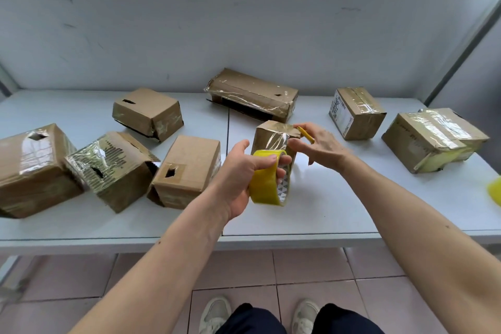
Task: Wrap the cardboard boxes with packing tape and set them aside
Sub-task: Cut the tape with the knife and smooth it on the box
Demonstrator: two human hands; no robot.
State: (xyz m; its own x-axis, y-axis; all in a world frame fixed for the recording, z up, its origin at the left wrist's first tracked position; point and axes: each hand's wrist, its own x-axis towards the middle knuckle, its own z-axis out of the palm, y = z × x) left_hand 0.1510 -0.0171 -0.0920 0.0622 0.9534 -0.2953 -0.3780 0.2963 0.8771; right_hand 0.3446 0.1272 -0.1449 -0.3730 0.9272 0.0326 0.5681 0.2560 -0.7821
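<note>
Your left hand [241, 171] grips one yellow tape roll [267, 179] before the small box [273, 135]; right hand [322, 146] pinches a yellow cutter [306, 135] on it; seven other boxes surround it.

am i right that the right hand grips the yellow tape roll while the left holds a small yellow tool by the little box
Not quite: the hands are swapped. In the head view the left hand grips the yellow tape roll, while the right hand holds the small yellow tool by the little box.

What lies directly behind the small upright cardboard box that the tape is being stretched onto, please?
Behind the small upright cardboard box lies a long tape-wrapped cardboard box on the white table. The small box and the right hand hide part of its lower edge.
</note>
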